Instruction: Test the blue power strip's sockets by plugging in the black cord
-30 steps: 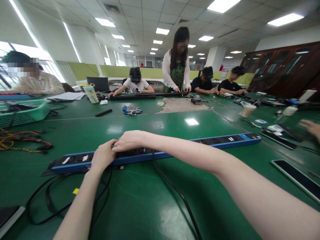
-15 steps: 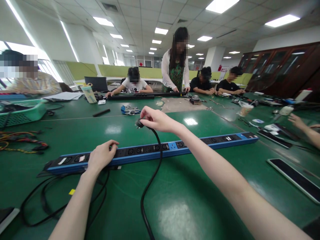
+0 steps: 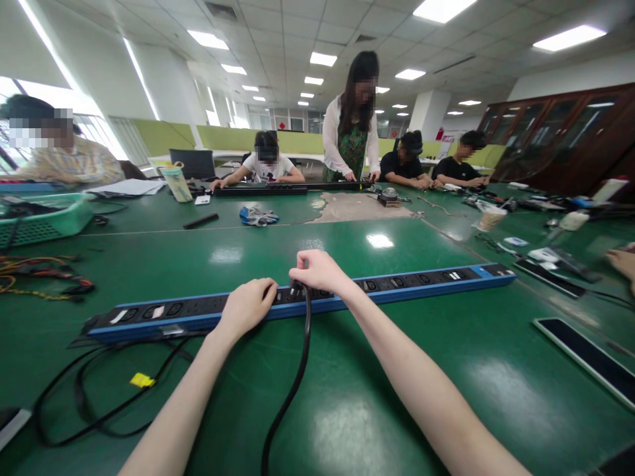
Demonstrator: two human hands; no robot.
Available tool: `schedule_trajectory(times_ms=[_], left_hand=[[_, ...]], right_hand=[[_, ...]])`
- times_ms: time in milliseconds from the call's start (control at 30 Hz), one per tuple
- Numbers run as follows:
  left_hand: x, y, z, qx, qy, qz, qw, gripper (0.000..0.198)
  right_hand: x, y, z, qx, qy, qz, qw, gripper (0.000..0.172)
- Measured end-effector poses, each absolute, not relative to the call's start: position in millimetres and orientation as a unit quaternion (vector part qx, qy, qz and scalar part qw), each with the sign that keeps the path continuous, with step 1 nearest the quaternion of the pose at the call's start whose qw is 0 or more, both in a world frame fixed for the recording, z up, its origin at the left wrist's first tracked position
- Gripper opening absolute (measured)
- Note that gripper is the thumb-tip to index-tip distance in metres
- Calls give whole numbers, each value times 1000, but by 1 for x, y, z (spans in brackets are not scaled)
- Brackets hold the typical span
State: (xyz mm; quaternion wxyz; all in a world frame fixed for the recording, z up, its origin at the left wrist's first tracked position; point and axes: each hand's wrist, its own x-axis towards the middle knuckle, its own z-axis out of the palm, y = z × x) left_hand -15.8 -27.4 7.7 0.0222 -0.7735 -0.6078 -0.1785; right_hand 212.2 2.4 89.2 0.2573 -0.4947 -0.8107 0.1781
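A long blue and black power strip (image 3: 198, 307) lies across the green table in front of me. My left hand (image 3: 248, 304) is laid over its middle, thumb along the top, fingers curled over the far side and partly hidden. Just to the right, my right hand (image 3: 317, 270) pinches a black plug (image 3: 296, 287) at the strip's upper face, over the sockets. Whether the prongs are inside a socket cannot be made out. From the plug a thick black cable (image 3: 292, 390) hangs down toward the near edge of the table.
A looped black cable (image 3: 84, 396) with a yellow tag (image 3: 142, 380) lies at the near left. A green basket (image 3: 64, 221) and coloured wires (image 3: 44, 277) are farther left. A phone-like slab (image 3: 588, 360) is at right. Gloves (image 3: 258, 215) lie beyond the strip; several people work around the table.
My right hand has brought the plug down from above the table onto the strip. My left hand has slid right along the strip, closer to the plug.
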Motion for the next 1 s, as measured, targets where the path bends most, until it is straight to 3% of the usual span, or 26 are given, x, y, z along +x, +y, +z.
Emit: schedule_trajectory(times_ms=[200,633,733,900,1000], left_hand=[[-3,-31,6,-778,-607,-156,44,41],[-5,-32,5,-776,-611,-154,32,35],[-6,-32,6,-777,-609,-155,34,35],[-5,-32,6,-779,-606,-157,37,40],[-4,-32,7,-776,-612,-152,36,37]], right_hand=[[195,2,63,-543,-797,144,222,21],[176,-19,55,-537,-815,66,208,17],[180,-13,56,-516,-824,99,213,17],[190,1,58,-454,-824,287,183,15],[187,-5,58,-473,-828,230,195,16]])
